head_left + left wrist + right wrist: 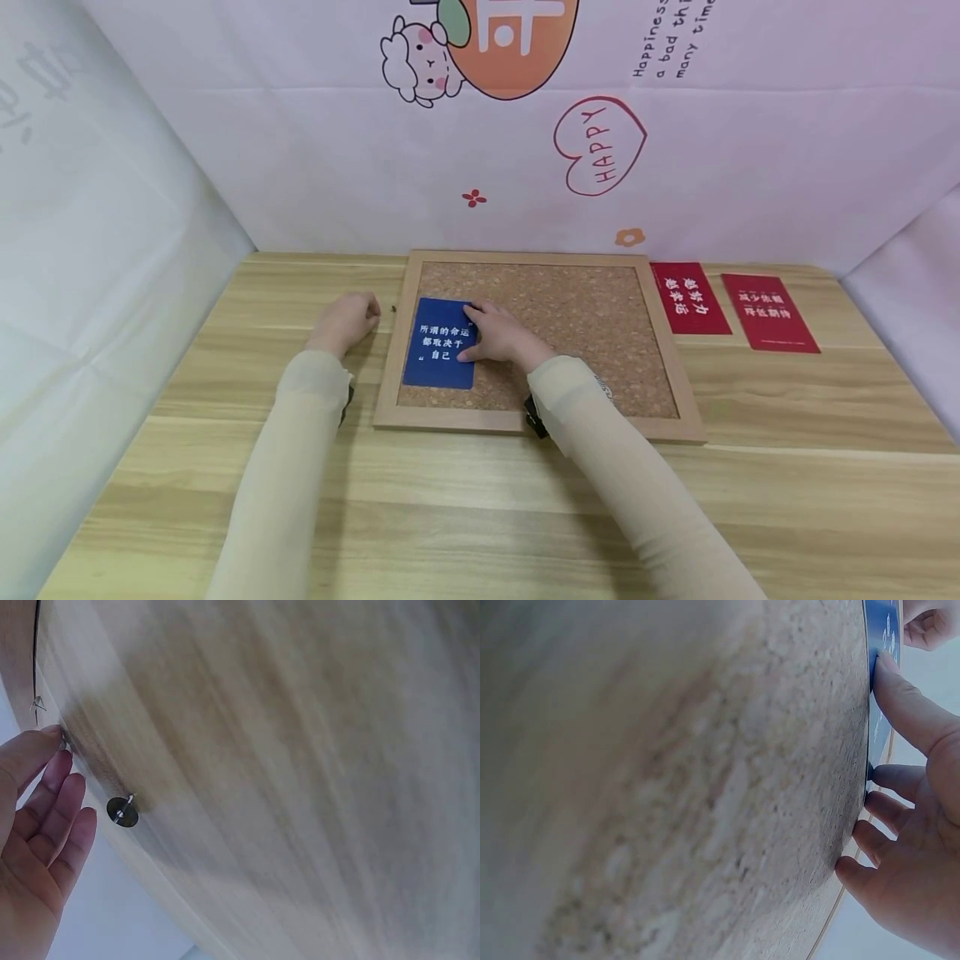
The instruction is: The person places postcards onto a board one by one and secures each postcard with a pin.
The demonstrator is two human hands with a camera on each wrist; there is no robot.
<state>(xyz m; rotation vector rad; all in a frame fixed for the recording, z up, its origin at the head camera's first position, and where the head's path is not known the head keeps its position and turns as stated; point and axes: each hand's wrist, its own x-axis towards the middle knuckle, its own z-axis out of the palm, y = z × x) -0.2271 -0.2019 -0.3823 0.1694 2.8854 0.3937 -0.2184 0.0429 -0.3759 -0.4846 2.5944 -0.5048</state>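
Note:
A blue card (pixel 441 343) with white lettering lies on the left part of a framed corkboard (pixel 570 317). My right hand (pixel 506 337) rests at the card's right edge. Its thumb (pixel 904 694) presses on the card, and the other fingers spread over the card's edge and the cork. On the table left of the frame, my left hand (pixel 345 323) pinches a small shiny thumbtack (pixel 64 741), mostly hidden between thumb and forefinger. Beside it a brass thumbtack (pixel 122 812) lies on the wood, point up. A further thin metal piece (pixel 37 705) shows beyond the fingertips.
Two red cards with white lettering, one (pixel 690 298) next to the board's right edge and another (pixel 770 313) farther right, lie on the wooden table (pixel 450 508). A white printed cloth (pixel 337 167) hangs behind the table.

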